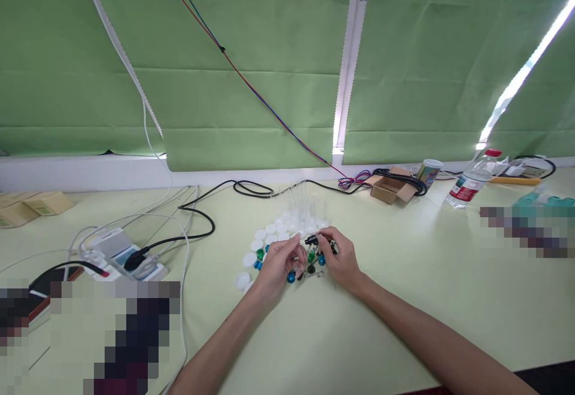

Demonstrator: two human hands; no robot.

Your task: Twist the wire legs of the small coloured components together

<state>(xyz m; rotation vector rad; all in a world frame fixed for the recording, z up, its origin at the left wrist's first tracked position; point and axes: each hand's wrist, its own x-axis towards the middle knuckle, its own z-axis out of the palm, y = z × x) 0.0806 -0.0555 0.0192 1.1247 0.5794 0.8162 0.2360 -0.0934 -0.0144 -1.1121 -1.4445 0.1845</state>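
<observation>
Nearest me, two bare forearms reach over a pale table (404, 347). The right hand (338, 258) pinches a small black piece (311, 240) between thumb and finger, just above the table. The left hand (279, 258) is half curled, its fingertips beside the piece's other end; I can't tell whether they grip anything.

By the look of it, the handling is midway: this one piece is up between the hands, while blue beads (291, 276) and green beads (311, 256) lie loose below and around them. Whether any are finished, I can't say. The black piece looks short, stubby and dark, with faint pale marks too small to read.

Just beyond, white caps (243, 280) lie spread out, and clear tubes (303, 203) stand upright behind them. Farther off are an open cardboard box (390, 191), a bottle (469, 182) and green blinds (251, 54).
</observation>
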